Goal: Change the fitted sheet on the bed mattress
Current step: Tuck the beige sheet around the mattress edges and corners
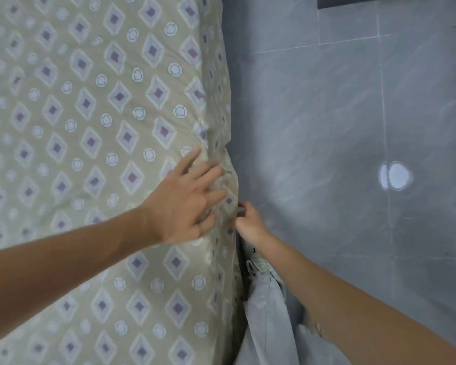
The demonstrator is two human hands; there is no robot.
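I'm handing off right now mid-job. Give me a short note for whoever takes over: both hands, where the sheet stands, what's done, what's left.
Left hand: open, fingers spread, pressing flat on the patterned sheet at the top edge of the mattress.
Right hand: fingers curled, pinching the sheet's side fabric just below the left hand, beside the grey tiled floor.
Done: the sheet lies over the mattress top along this side.
Left: the fabric is bunched and wrinkled at the edge near the hands; whether it is going on or coming off cannot be told. Corners are out of view.
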